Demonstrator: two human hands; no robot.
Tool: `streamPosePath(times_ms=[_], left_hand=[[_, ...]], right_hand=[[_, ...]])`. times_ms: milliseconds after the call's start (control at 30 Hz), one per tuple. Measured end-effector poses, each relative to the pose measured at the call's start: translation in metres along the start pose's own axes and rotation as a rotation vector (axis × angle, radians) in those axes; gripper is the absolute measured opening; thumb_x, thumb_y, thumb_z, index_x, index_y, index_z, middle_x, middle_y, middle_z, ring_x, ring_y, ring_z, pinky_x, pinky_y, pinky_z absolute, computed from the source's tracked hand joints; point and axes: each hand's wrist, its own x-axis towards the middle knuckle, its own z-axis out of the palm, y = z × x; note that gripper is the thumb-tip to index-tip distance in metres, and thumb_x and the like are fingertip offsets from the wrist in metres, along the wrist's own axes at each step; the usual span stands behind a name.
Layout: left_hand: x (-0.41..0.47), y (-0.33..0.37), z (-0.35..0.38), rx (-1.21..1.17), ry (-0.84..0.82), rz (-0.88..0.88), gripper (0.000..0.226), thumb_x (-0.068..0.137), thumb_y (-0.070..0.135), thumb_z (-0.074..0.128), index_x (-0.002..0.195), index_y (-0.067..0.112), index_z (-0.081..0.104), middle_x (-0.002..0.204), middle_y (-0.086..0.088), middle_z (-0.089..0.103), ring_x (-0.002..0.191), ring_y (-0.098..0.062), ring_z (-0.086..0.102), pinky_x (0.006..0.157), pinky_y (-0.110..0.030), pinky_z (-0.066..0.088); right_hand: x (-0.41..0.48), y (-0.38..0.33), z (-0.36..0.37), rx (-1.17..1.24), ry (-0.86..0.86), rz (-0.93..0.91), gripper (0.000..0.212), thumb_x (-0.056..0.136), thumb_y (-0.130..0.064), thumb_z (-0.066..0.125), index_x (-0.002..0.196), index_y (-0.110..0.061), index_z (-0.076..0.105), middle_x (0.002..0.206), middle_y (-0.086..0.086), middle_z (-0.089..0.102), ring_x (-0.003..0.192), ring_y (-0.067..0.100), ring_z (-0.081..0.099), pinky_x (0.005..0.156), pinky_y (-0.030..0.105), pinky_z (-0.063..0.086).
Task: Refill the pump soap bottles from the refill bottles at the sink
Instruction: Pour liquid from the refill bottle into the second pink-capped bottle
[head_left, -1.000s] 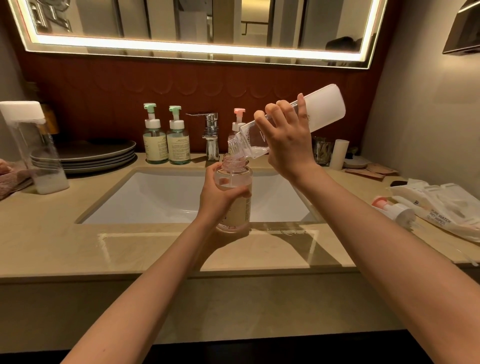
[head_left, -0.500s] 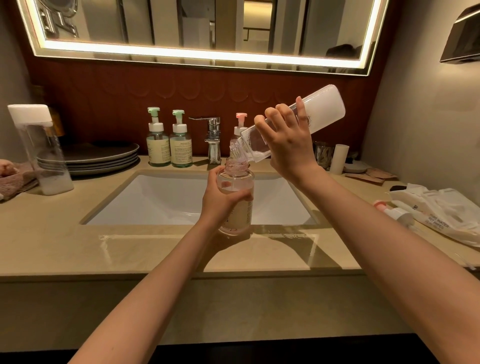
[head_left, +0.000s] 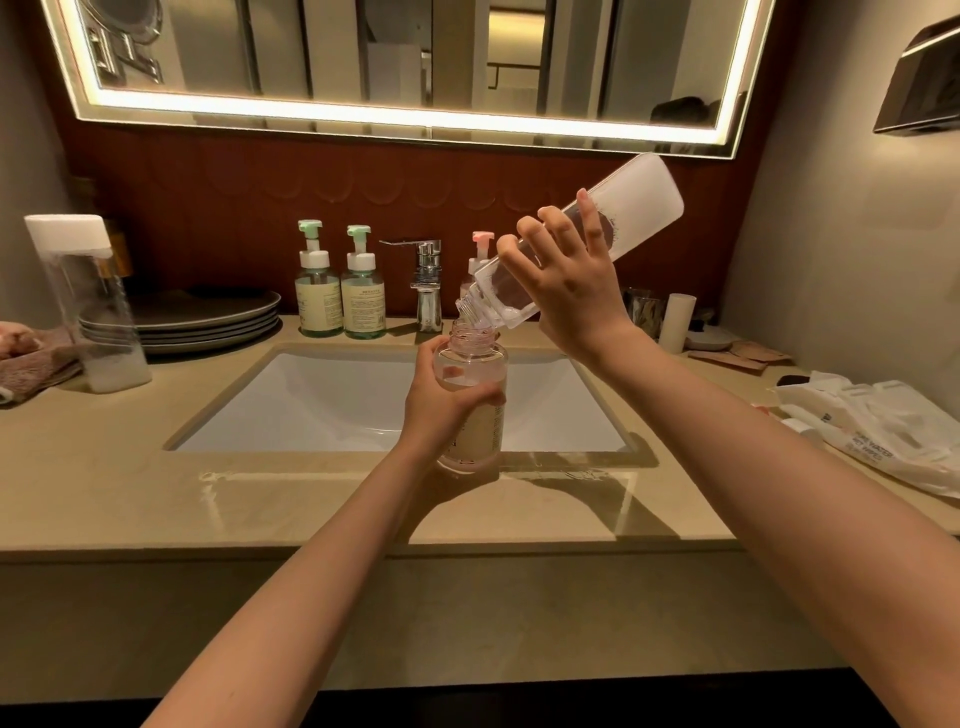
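The uncapped soap bottle (head_left: 475, 364) sat at the front edge of the sink (head_left: 322, 400), with the left hand (head_left: 441, 410) wrapped around its body. The right hand (head_left: 569, 291) gripped the refill bottle (head_left: 641, 208), tilted neck-down with its mouth at the soap bottle's opening.

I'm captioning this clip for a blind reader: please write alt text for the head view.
Over a bathroom sink, the right hand tilts a refill bottle mouth-down over the open neck of a soap bottle gripped by the left hand. A faucet and two green-topped pump bottles stand behind it.
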Motion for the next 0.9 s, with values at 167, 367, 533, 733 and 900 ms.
streamPosePath(times_ms=[167,367,533,733,900], left_hand=[[-0.0002,0.0004,-0.0002,-0.002,0.007,-0.006,0.086,0.065,0.024,0.079,0.136,0.02,0.031,0.133,-0.009,0.047,0.111,-0.022,0.046,0.088,-0.037,0.043],[0.0016,-0.0004,0.0001,0.013,0.01,0.005,0.077,0.074,0.013,0.074,0.137,0.019,0.03,0.135,-0.01,0.046,0.117,-0.028,0.045,0.09,-0.039,0.042],[0.0018,-0.0004,0.0007,0.011,0.017,-0.001,0.078,0.074,0.014,0.074,0.137,0.019,0.03,0.135,-0.01,0.046,0.115,-0.026,0.045,0.09,-0.039,0.042],[0.0017,-0.0006,0.0003,0.001,0.013,-0.004,0.077,0.074,0.013,0.074,0.137,0.02,0.03,0.135,-0.01,0.046,0.117,-0.026,0.045,0.091,-0.04,0.043],[0.0027,-0.0016,0.0006,0.002,0.016,-0.009,0.077,0.074,0.013,0.075,0.136,0.02,0.03,0.134,-0.01,0.046,0.116,-0.026,0.046,0.093,-0.042,0.043]], right_hand=[[0.0012,0.0001,-0.0018,-0.009,-0.001,-0.024,0.065,0.056,-0.019,0.084,0.106,-0.014,0.042,0.1,0.009,0.067,0.098,0.029,0.064,0.097,0.053,0.042],[0.003,0.0003,-0.0043,-0.022,-0.009,-0.044,0.064,0.058,-0.024,0.084,0.105,-0.015,0.042,0.1,0.007,0.068,0.097,0.028,0.065,0.096,0.052,0.043],[0.0012,-0.0013,-0.0071,-0.009,-0.021,-0.014,0.064,0.056,-0.022,0.084,0.105,-0.014,0.042,0.099,0.008,0.067,0.096,0.028,0.065,0.096,0.052,0.043],[-0.0036,-0.0039,-0.0043,0.022,-0.071,0.068,0.07,0.051,-0.014,0.082,0.107,-0.016,0.042,0.102,0.008,0.066,0.096,0.03,0.063,0.098,0.053,0.041],[-0.0042,-0.0046,-0.0032,0.031,-0.069,0.104,0.07,0.05,-0.013,0.081,0.107,-0.017,0.041,0.102,0.009,0.065,0.096,0.031,0.063,0.098,0.054,0.04]])
